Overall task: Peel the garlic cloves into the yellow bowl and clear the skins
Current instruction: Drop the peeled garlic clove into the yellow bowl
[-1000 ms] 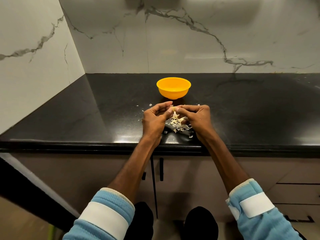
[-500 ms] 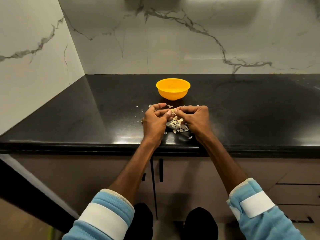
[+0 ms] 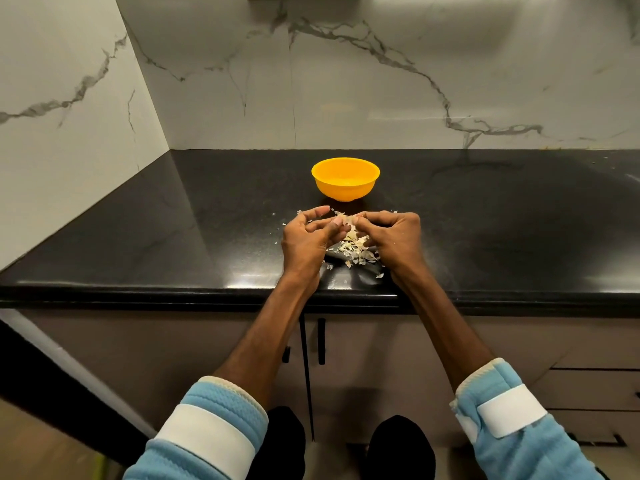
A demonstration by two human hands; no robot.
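Head cam: L hand (image 3: 308, 237) and R hand (image 3: 393, 237) both have fingers curled, pinching one garlic clove (image 3: 348, 220) btwn their tips, just over the black counter (image 3: 207, 220). Skins (image 3: 356, 251) piled right under them. Yellow bowl (image 3: 343, 194) sits just behind, not touching the hands.

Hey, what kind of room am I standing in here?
Most likely a home kitchen: a black stone countertop against a marble-look backsplash, cabinet doors below, and garlic skins piled near a yellow bowl.
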